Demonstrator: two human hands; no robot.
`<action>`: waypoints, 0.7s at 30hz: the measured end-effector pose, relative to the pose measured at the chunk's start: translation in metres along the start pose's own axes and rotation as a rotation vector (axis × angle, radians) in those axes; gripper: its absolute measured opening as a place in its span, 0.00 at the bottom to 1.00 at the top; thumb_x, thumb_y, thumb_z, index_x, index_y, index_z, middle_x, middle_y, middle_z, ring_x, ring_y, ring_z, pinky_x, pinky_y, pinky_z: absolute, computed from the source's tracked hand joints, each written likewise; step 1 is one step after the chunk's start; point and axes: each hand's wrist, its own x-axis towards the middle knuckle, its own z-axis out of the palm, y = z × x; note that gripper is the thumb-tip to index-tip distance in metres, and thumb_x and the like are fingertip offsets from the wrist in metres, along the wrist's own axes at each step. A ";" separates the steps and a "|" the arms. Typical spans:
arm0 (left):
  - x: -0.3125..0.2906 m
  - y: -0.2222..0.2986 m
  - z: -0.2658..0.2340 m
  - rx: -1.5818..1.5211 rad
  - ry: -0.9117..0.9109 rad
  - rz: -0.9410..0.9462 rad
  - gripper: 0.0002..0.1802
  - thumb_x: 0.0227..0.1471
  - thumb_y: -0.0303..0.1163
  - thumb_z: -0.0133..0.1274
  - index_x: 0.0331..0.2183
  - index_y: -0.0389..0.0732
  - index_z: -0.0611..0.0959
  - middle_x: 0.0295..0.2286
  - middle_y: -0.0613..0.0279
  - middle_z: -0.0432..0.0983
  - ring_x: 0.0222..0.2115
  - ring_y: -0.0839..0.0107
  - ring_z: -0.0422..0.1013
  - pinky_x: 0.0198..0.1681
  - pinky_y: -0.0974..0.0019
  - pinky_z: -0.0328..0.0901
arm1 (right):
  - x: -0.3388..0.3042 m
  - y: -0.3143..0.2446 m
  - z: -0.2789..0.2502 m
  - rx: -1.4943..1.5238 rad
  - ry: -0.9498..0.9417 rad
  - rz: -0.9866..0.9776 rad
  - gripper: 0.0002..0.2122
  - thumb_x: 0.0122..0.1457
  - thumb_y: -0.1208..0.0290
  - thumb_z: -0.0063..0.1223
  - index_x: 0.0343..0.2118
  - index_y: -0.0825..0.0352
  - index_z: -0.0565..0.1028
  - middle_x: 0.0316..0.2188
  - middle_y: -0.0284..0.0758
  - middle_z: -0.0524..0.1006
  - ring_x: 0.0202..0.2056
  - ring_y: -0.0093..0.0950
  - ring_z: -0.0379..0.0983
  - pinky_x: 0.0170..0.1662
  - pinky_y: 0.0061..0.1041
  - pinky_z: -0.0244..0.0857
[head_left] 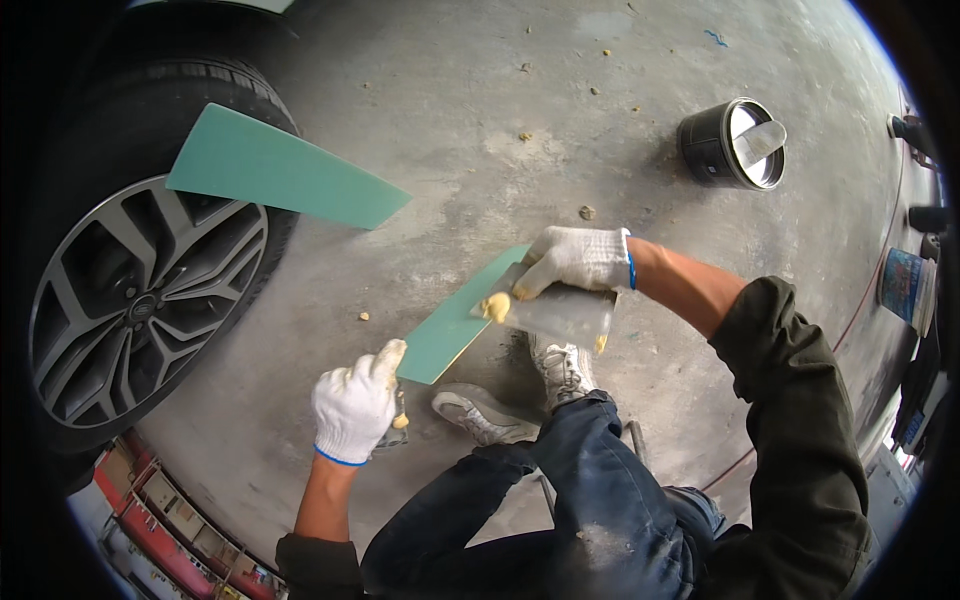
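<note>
My left hand (pixel 355 402), in a white knit glove, is closed at the lower left end of a long green board (pixel 450 322). From under that hand juts a small scraper blade (pixel 392 436) with yellowish putty on it; its grip is hidden. My right hand (pixel 578 262), gloved too, grips a wide, flat greyish spreader (pixel 560 312) over the board's right side. A lump of yellow putty (pixel 495 307) sits at the spreader's left end, and a smaller dab hangs at its lower right corner.
Another green panel (pixel 285 165) overlaps the view of a car wheel (pixel 150 300) at left. A black can (pixel 712 145) with a flat scraper in its mouth stands on the concrete floor at upper right. Putty crumbs dot the floor. My shoes (pixel 480 413) are just beneath the board.
</note>
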 end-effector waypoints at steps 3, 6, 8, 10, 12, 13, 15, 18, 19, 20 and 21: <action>0.003 0.003 -0.004 -0.005 -0.010 0.001 0.29 0.39 0.27 0.59 0.49 0.48 0.80 0.28 0.65 0.76 0.19 0.61 0.69 0.26 0.59 0.64 | -0.012 -0.028 0.022 -0.040 -0.098 -0.105 0.21 0.47 0.60 0.61 0.36 0.76 0.81 0.26 0.38 0.80 0.27 0.26 0.76 0.32 0.27 0.70; 0.005 0.006 -0.007 -0.035 -0.004 -0.044 0.23 0.43 0.28 0.59 0.46 0.47 0.81 0.27 0.62 0.77 0.19 0.58 0.70 0.25 0.58 0.65 | -0.033 -0.051 0.039 -0.021 -0.087 -0.226 0.22 0.51 0.58 0.60 0.36 0.78 0.80 0.27 0.40 0.80 0.30 0.29 0.76 0.35 0.28 0.70; 0.007 0.008 -0.007 -0.101 0.000 -0.122 0.17 0.47 0.29 0.59 0.43 0.44 0.83 0.26 0.59 0.79 0.20 0.56 0.72 0.25 0.56 0.66 | -0.032 -0.035 0.027 0.148 0.063 -0.261 0.19 0.53 0.61 0.60 0.36 0.77 0.79 0.28 0.40 0.80 0.29 0.28 0.76 0.34 0.27 0.71; 0.010 0.008 -0.006 -0.212 0.058 -0.171 0.12 0.51 0.31 0.58 0.39 0.42 0.84 0.25 0.56 0.79 0.20 0.55 0.74 0.25 0.56 0.67 | -0.022 -0.003 -0.004 0.472 0.349 -0.198 0.16 0.57 0.64 0.57 0.37 0.76 0.77 0.30 0.41 0.79 0.28 0.25 0.77 0.31 0.24 0.73; 0.012 0.010 -0.006 -0.286 0.089 -0.219 0.09 0.54 0.34 0.57 0.34 0.38 0.84 0.22 0.53 0.79 0.21 0.54 0.75 0.25 0.56 0.67 | 0.000 0.051 -0.039 0.512 0.458 -0.179 0.16 0.58 0.63 0.58 0.37 0.76 0.76 0.28 0.38 0.79 0.24 0.22 0.76 0.26 0.19 0.71; 0.013 0.008 -0.004 -0.290 0.092 -0.226 0.09 0.54 0.34 0.57 0.33 0.38 0.84 0.22 0.53 0.78 0.21 0.53 0.74 0.25 0.56 0.67 | 0.000 0.061 -0.048 0.500 0.500 -0.115 0.15 0.57 0.64 0.59 0.36 0.75 0.78 0.26 0.35 0.79 0.23 0.21 0.75 0.26 0.20 0.70; 0.012 0.005 -0.002 -0.298 0.095 -0.234 0.09 0.54 0.34 0.57 0.33 0.38 0.83 0.21 0.52 0.77 0.20 0.53 0.74 0.24 0.55 0.66 | 0.009 0.087 -0.063 0.434 0.534 0.002 0.13 0.58 0.64 0.60 0.34 0.73 0.80 0.25 0.33 0.79 0.23 0.20 0.74 0.25 0.22 0.68; 0.009 0.003 0.001 -0.298 0.076 -0.270 0.09 0.55 0.34 0.56 0.32 0.37 0.83 0.19 0.51 0.76 0.19 0.52 0.73 0.24 0.55 0.66 | 0.023 0.104 -0.078 0.408 0.551 0.010 0.13 0.57 0.64 0.60 0.33 0.72 0.81 0.25 0.33 0.79 0.23 0.20 0.73 0.25 0.23 0.67; 0.009 0.004 0.001 -0.301 0.049 -0.295 0.09 0.55 0.34 0.56 0.33 0.39 0.83 0.20 0.52 0.77 0.21 0.52 0.74 0.25 0.55 0.66 | 0.025 0.106 -0.081 0.404 0.550 0.016 0.13 0.58 0.64 0.60 0.34 0.72 0.81 0.25 0.33 0.79 0.23 0.20 0.73 0.25 0.23 0.67; 0.009 0.003 -0.001 -0.300 0.020 -0.317 0.09 0.55 0.35 0.56 0.34 0.40 0.84 0.22 0.52 0.78 0.22 0.53 0.75 0.26 0.55 0.67 | 0.029 0.104 -0.082 0.406 0.549 0.021 0.13 0.58 0.64 0.60 0.34 0.72 0.81 0.26 0.33 0.79 0.23 0.20 0.74 0.25 0.23 0.67; 0.010 0.004 -0.002 -0.299 -0.010 -0.339 0.09 0.55 0.35 0.56 0.35 0.42 0.84 0.24 0.53 0.79 0.23 0.53 0.75 0.27 0.55 0.68 | 0.031 0.103 -0.084 0.407 0.548 0.026 0.13 0.58 0.64 0.60 0.34 0.73 0.81 0.26 0.34 0.79 0.23 0.20 0.74 0.25 0.23 0.67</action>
